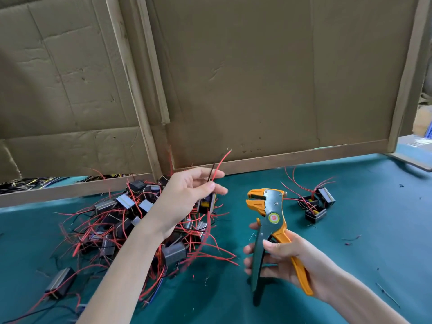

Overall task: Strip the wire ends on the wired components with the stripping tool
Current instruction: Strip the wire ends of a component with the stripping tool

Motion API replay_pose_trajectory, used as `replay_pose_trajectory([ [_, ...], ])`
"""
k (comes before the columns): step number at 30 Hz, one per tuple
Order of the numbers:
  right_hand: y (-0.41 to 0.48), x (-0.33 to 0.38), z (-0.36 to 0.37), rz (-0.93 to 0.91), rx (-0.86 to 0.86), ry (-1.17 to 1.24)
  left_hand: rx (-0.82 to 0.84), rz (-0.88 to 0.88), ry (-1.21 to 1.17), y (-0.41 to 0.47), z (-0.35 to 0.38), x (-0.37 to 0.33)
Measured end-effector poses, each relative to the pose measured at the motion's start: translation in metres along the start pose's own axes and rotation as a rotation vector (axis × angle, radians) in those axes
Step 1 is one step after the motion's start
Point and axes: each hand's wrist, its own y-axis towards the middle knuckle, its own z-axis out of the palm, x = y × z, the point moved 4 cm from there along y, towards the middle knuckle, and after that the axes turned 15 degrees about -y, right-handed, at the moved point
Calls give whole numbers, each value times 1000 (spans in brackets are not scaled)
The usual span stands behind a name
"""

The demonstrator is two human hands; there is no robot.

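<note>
Stripping tool (268,218) grasped in right grip (286,258), wire ends (221,162) pinched in left grip (187,191) nearby

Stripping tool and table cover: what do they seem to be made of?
Stripping tool: grey head plate looks like matte metal, with rivets; orange front parts and handle look like moulded plastic. Table cover: teal, matte, no glare, probably felt or a fabric mat.

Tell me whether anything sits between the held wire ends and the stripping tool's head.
Nothing visible does. The left hand pinches the wires, the right hand grips the stripping tool, and only bare green table shows between them.
</note>
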Motion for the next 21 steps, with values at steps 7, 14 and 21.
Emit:
replay_pose_trajectory([
  [7, -2, 1, 3, 0, -2, -77, -24, 52, -50, 0, -5, 6],
  [14, -5, 3, 10, -45, 52, -97, -37, 54, -107, -3, -7, 15],
  [21, -9, 7, 15, -129, 93, -135, -9, 31, -85, -3, 2, 21],
])
